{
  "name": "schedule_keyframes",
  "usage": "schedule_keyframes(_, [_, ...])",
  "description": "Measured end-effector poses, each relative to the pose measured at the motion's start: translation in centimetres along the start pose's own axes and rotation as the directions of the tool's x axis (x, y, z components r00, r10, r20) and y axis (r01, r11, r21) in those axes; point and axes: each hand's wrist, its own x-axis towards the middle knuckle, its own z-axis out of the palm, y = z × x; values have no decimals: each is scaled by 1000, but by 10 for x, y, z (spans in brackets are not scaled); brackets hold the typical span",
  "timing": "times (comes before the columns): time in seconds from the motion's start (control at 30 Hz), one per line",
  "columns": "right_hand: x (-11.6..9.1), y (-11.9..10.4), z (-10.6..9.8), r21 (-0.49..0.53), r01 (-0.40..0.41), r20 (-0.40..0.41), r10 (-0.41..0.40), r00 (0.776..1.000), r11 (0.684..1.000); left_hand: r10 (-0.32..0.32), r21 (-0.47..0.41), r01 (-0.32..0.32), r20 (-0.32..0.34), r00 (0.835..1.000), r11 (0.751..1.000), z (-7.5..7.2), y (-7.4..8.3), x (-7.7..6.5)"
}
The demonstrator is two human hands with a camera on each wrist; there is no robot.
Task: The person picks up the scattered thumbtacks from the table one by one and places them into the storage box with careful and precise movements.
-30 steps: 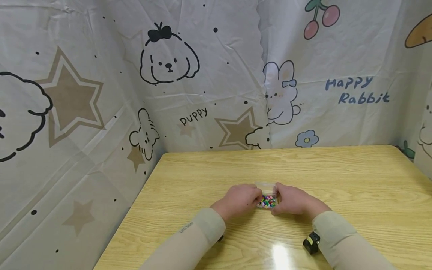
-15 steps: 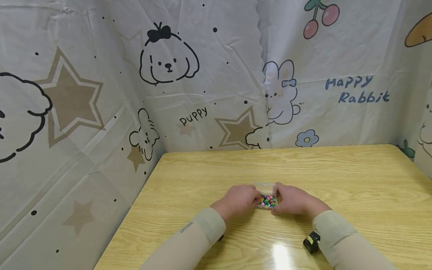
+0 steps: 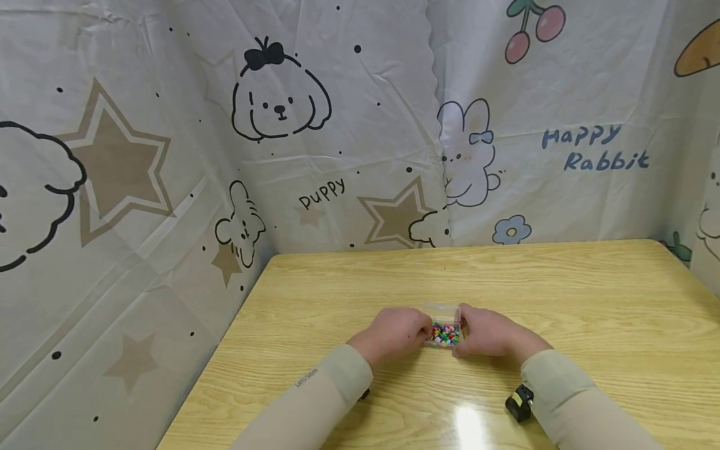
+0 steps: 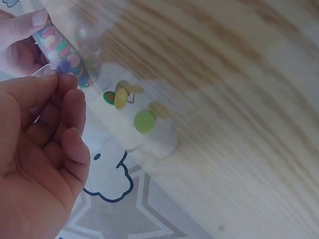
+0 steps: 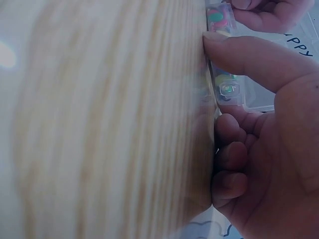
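Observation:
A small clear plastic box (image 3: 441, 344) stands on the wooden table with its clear lid (image 3: 442, 311) raised at the back. Many-coloured thumbtacks (image 3: 445, 334) fill it. My right hand (image 3: 488, 331) grips the box's right end, its thumb (image 5: 239, 52) along the front wall. At the opposite end, my left hand (image 3: 394, 334) has curled fingers, and thumb and index finger pinch the box's edge; the exact contact is partly hidden. In the left wrist view, a light-green thumbtack (image 4: 145, 121), a yellow thumbtack (image 4: 121, 98) and a darker green thumbtack (image 4: 109, 97) lie outside the box.
The wooden table (image 3: 349, 281) extends around the box on all sides. A printed cloth (image 3: 337, 81) hangs behind it and along the left. A black wrist camera (image 3: 519, 403) is strapped beneath the right sleeve.
My left hand has shifted slightly left, and a little more of the thumbtacks shows beside it. The right hand stays in place on the box.

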Motion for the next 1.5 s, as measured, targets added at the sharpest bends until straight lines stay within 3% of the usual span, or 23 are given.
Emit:
schedule_keyframes(0.13, [1,0,0,-9,4,-10,-4,1000,1000,15,-23,-15,-14,1000,1000,-3,-4,-4])
schedule_keyframes(0.37, [0,-1,0,-17,14,-15,-15,1000,1000,43,-32,-42,37,998,999,-6,-11,-11])
schedule_keyframes(0.93, [-2,-2,0,-15,34,-7,-34,999,999,3,-151,27,199,980,988,-5,-36,-32])
schedule_keyframes(1.1, [-3,-3,-1,-18,33,-10,-33,999,999,0,-147,28,185,983,989,0,-39,-34])
schedule_keyframes(1.5, [-2,-2,0,-16,24,-6,-25,1000,1000,62,-125,-50,100,993,991,4,-38,-35])
